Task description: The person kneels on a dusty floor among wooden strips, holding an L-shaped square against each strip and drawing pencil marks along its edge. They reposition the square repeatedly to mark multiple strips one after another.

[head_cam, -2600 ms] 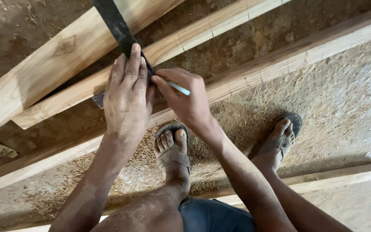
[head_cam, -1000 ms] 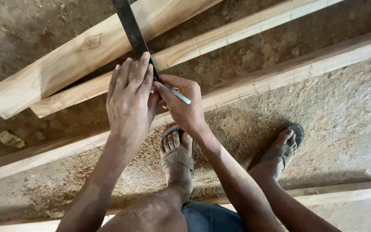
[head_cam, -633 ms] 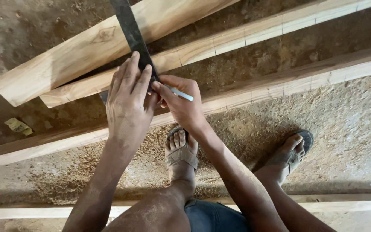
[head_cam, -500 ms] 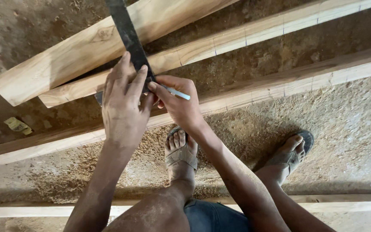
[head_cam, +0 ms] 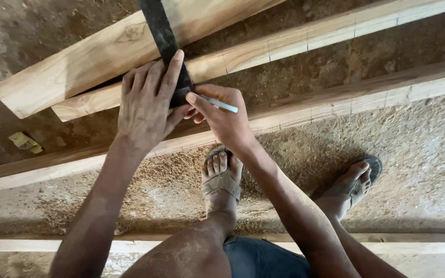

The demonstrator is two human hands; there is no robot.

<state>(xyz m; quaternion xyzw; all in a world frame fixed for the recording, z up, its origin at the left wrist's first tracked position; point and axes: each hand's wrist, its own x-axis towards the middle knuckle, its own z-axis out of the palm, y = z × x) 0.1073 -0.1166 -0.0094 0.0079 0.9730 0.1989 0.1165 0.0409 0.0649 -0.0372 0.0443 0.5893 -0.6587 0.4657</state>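
Head view | your left hand [head_cam: 148, 105] lies flat, fingers spread, pressing the black ruler [head_cam: 163, 41] on the plank [head_cam: 263, 51] | your right hand [head_cam: 222, 116] pinches a pen [head_cam: 221, 104] just beside the ruler

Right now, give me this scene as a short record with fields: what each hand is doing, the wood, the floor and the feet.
left hand: pressed flat on a dark flat metal square blade, fingers spread
right hand: holds a pale blue pen, tip at the blade's edge
blade: lies across a long pale wooden batten
wood: wide pale plank behind the batten; another long batten nearer the feet
floor: brown sawdust on dirt
feet: both in grey sandals
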